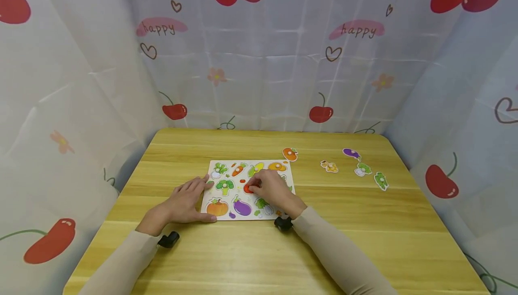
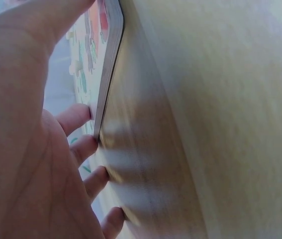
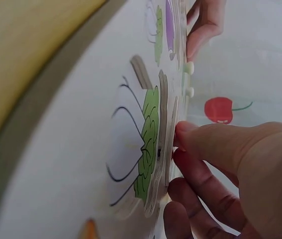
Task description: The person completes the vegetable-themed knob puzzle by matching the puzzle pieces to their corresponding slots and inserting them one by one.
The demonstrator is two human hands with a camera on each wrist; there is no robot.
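Cherry-print curtains (image 1: 259, 95) behind, we see the puzzle board (image 1: 238, 190) partly filled, five pieces (image 1: 331, 167) unplaced; left hand (image 1: 185, 201) spread at its edge, right hand (image 1: 274, 188) apparently pinching a red piece (image 1: 247, 189).

A light wooden table (image 1: 226, 259) with rounded far corners fills the lower part of the head view; a white cloth curtain (image 1: 275, 92), creased with fold lines, hangs behind its far edge and along both sides; it bears printed red cherries (image 1: 321, 114) on green stems, brown heart outlines (image 1: 148, 51), pinkish flowers (image 1: 217, 76) and, twice, the word "happy" (image 1: 158, 27) over pink smears; another cherry print (image 3: 218, 110) shows in the right wrist view.
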